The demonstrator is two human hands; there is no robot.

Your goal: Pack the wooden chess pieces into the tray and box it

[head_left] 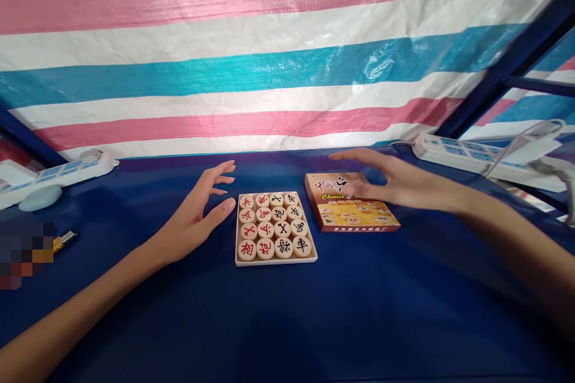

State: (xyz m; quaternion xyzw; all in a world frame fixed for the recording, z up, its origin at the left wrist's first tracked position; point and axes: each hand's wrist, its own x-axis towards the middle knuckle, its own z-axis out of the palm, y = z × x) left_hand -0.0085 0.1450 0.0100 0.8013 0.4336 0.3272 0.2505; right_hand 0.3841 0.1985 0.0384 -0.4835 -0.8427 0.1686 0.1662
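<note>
A shallow white tray point(276, 261) filled with round Chinese chess pieces point(265, 229) lies on the blue table point(197, 317). Red characters mark the pieces on its left half, black ones those on its right. Just left of the tray is my left hand point(197, 209), fingers apart and holding nothing. To the right of the tray rests a Chinese chess box point(354, 209) with a printed lid. My right hand point(390, 182), slightly blurred, is over the box's upper right part with thumb and fingers spread. Whether it touches the box I cannot tell.
White power strips stand at the left point(85, 169) and right point(467, 152) back edges, the right one with cables. A pale computer mouse point(40, 198) and a yellow-handled cutter point(63, 242) beside a pixelated patch lie at left. Striped plastic sheeting point(251, 84) hangs behind the table.
</note>
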